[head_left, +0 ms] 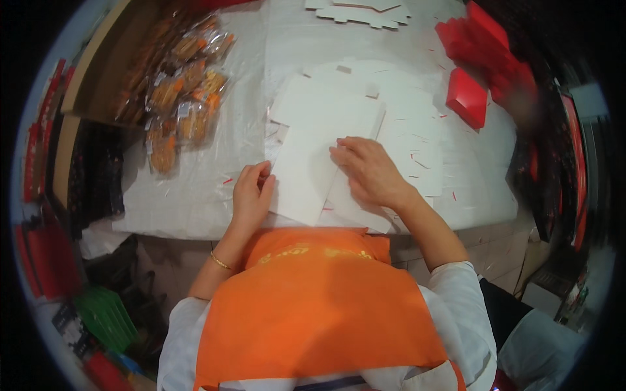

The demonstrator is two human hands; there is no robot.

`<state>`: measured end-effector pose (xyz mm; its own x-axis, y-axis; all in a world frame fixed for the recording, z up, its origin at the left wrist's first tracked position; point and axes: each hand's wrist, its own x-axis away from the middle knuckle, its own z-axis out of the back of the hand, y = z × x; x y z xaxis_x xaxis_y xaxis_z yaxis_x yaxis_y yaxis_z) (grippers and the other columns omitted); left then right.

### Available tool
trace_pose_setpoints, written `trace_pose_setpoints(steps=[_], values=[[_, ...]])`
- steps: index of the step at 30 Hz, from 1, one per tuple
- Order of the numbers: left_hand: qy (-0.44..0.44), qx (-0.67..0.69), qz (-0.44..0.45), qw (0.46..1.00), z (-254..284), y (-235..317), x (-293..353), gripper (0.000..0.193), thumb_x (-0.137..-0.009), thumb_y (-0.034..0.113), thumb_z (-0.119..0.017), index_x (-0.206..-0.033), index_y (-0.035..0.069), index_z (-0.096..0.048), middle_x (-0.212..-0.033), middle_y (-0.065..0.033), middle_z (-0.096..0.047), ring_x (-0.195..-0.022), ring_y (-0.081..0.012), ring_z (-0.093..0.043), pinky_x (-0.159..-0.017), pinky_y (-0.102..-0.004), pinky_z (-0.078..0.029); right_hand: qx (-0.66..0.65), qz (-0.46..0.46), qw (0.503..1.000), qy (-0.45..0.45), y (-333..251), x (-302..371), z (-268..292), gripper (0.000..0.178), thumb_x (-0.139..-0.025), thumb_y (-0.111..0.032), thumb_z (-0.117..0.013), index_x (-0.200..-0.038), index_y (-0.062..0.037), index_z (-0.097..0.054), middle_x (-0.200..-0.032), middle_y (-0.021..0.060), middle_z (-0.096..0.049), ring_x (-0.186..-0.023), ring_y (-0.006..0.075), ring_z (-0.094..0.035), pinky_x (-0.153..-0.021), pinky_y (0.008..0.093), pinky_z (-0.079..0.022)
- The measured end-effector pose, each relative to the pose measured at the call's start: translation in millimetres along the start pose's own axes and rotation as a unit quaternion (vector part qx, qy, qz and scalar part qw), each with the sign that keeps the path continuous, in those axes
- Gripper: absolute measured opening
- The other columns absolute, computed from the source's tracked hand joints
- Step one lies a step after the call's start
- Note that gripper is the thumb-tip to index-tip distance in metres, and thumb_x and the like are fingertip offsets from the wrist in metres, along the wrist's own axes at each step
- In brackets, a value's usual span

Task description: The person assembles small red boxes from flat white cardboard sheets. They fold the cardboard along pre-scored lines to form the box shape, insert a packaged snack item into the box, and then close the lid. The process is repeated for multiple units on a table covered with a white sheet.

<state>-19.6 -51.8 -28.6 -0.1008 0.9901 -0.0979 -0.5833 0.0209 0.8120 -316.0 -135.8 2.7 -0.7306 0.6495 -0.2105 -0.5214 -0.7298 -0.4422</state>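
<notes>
A flat white cardboard box blank (310, 140) with tabs and slots lies on the covered table, angled in front of me. My left hand (253, 192) rests at its lower left edge, fingers loosely curled and the thumb apart from them. Across the board's right part lies my right hand (372, 171), its fingers bent but spaced apart and the fingertips touching the white surface. A narrow flap (380, 122) stands slightly raised along the right side, above that hand. More white card (414, 146) extends underneath on the right.
Packaged brown snacks in clear wrappers (189, 104) spill beside a brown carton (91, 68) at the left. Red folded boxes (467, 98) lie at the far right. More white blanks (358, 13) are at the back. Small red scraps (455, 195) dot the table cover (482, 189).
</notes>
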Motion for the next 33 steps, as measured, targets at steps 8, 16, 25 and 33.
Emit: trace_pose_setpoints(steps=[8, 16, 25, 33], values=[[-0.018, -0.044, 0.034, 0.998, 6.4, -3.1, 10.1, 0.026, -0.091, 0.006, -0.068, -0.116, -0.001, -0.064, -0.096, -0.0083, -0.066, -0.082, -0.0141, -0.061, -0.073, -0.0274, -0.051, 0.058, -0.016, 0.996, -0.061, -29.8, -10.5, -17.7, 0.077, -0.074, -0.026, -0.082, -0.143, -0.0060, -0.052, -0.150, 0.0193, -0.044, -0.137, 0.0375, -0.041, -0.115, 0.0454, -0.033], [-0.016, 0.223, 0.161, 0.961, 21.9, -11.6, -0.8, 0.022, -0.091, 0.012, -0.066, -0.110, 0.000, -0.063, -0.085, -0.0027, -0.066, -0.078, -0.0107, -0.064, -0.069, -0.0273, -0.052, 0.016, 0.030, 0.996, -0.087, -33.2, -29.7, -19.1, 0.072, -0.072, -0.023, -0.083, -0.138, -0.0101, -0.056, -0.145, 0.0133, -0.050, -0.132, 0.0324, -0.046, -0.109, 0.0451, -0.037], [-0.160, 0.679, 0.309, 0.646, 36.7, -17.3, 5.1, 0.051, -0.104, 0.046, -0.052, -0.130, 0.003, -0.057, -0.111, -0.0087, -0.070, -0.092, -0.0217, -0.071, -0.072, -0.0428, -0.064, -0.085, 0.035, 0.986, -0.138, -15.4, -51.0, -16.6, 0.064, -0.071, -0.028, -0.083, -0.130, -0.0124, -0.066, -0.138, 0.0124, -0.060, -0.126, 0.0325, -0.053, -0.106, 0.0441, -0.041], [-0.128, 0.632, 0.252, 0.721, 28.7, 11.6, 3.2, 0.058, -0.106, 0.049, -0.043, -0.144, 0.005, -0.048, -0.132, -0.0130, -0.061, -0.119, -0.0265, -0.062, -0.088, -0.0496, -0.059, -0.110, 0.009, 0.980, -0.163, -15.7, -47.5, -9.7, 0.059, -0.074, -0.015, -0.076, -0.132, -0.0123, -0.064, -0.140, 0.0110, -0.058, -0.129, 0.0322, -0.051, -0.110, 0.0417, -0.041]])
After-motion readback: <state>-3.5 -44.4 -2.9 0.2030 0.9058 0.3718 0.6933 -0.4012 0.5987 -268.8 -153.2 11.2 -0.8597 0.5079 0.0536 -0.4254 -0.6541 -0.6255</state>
